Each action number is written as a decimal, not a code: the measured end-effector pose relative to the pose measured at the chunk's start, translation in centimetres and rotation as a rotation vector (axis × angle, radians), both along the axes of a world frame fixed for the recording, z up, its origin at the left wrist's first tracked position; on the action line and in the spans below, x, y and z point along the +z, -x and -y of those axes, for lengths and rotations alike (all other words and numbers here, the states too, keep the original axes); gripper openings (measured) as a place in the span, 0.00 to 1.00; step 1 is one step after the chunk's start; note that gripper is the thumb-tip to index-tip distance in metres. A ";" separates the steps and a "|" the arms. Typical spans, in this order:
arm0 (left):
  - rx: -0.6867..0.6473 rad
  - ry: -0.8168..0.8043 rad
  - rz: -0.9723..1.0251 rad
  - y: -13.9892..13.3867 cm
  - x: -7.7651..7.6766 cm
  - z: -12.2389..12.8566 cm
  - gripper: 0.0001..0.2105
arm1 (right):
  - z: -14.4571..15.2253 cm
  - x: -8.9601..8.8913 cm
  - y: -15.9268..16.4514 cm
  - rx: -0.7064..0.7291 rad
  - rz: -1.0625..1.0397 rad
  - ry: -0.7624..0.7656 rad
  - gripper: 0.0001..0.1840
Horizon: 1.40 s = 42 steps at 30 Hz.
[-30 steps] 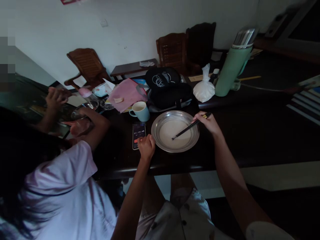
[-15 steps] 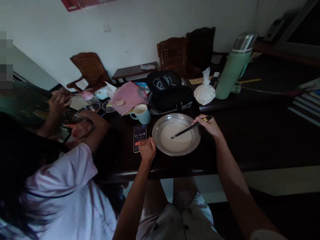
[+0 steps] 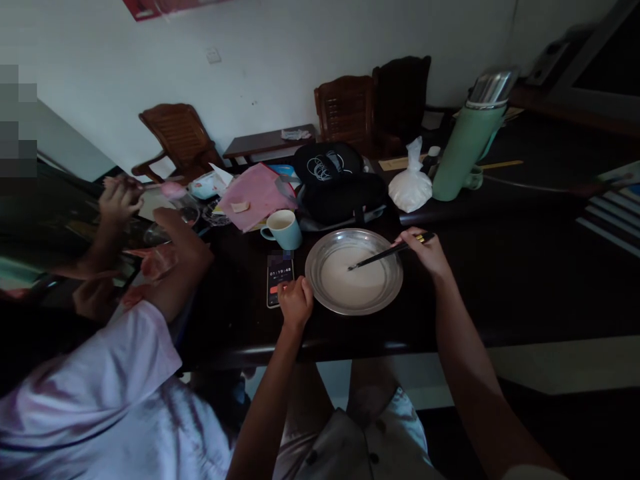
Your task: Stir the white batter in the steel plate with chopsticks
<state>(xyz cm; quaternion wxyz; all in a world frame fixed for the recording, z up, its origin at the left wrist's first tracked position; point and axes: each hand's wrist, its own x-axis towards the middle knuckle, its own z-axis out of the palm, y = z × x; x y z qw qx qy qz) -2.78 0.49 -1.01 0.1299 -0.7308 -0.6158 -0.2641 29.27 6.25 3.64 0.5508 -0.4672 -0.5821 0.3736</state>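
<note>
A round metal basin (image 3: 315, 293) sits on the dark table in front of me, with a milky whitish liquid (image 3: 357, 283) in it. My right hand (image 3: 423, 250) is closed round a pair of black chopsticks (image 3: 383, 255), whose tips reach into the liquid near the basin's middle. At the basin's left rim, my left hand (image 3: 296, 300) has its fingers curled and closed against the edge. Under that hand's left side lies a phone (image 3: 280, 280) with a running timer on its screen. A light blue mug (image 3: 283, 230) stands just behind the phone.
Behind the basin are a black case (image 3: 345, 193), a tied bag of white powder (image 3: 411, 187) and a tall green thermos (image 3: 457, 153). Pink paper (image 3: 257, 197) lies left of the case. At my left another person's arms (image 3: 175, 267) work over a bowl.
The chopstick tips and my right hand have shifted slightly to the right. My left hand stays at the rim. The person on the left has leaned and moved an arm leftward.
</note>
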 end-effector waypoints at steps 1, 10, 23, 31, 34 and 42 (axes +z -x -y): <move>0.002 -0.001 -0.003 0.0 0.0 0.0 0.18 | 0.0 0.0 -0.1 -0.025 -0.018 0.003 0.17; 0.023 0.044 0.010 -0.1 0.2 0.1 0.19 | -0.1 -0.2 0.4 0.099 0.059 0.011 0.18; 0.017 0.054 0.029 -0.3 0.3 0.2 0.18 | 0.0 -0.2 0.2 0.019 0.027 -0.010 0.17; 0.031 0.050 -0.013 -0.3 0.2 0.3 0.18 | 0.1 -0.2 0.2 0.090 0.049 0.017 0.17; 0.033 0.047 -0.009 -0.3 0.2 0.3 0.18 | 0.1 -0.2 0.5 0.074 0.062 -0.003 0.17; 0.022 0.053 0.038 -0.3 0.3 0.4 0.18 | 0.0 -0.4 0.2 0.052 0.012 0.027 0.17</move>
